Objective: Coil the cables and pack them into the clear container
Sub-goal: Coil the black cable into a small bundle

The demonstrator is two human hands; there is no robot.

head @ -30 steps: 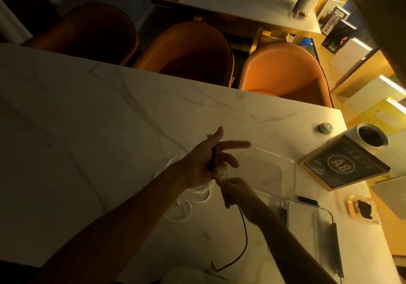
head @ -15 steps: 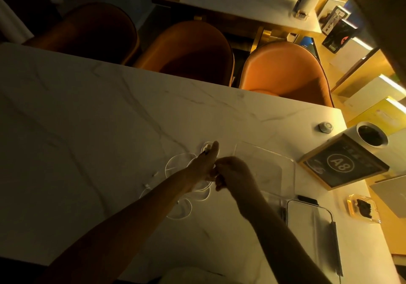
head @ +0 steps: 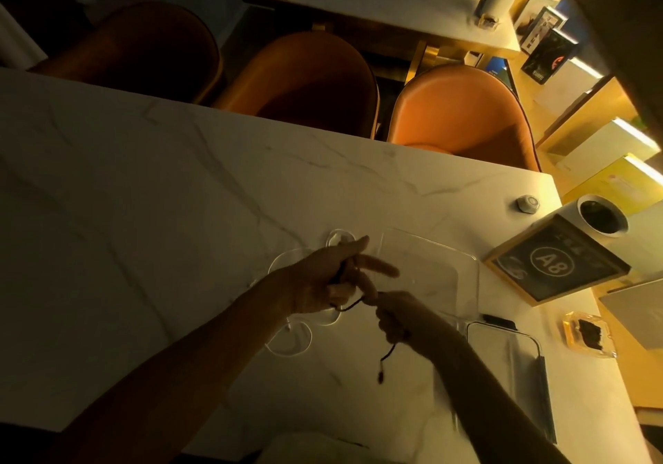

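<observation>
Here, marble table point(head: 150, 190), orange chairs point(head: 462, 111) behind

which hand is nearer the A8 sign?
Right. The right hand sits left of the A8 sign, over the clear container; the left hand is farther left.

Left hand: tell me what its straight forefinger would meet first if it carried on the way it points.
Probably the clear plastic container: the left hand points its forefinger toward it, though its height above the white marble table is unclear.
</observation>
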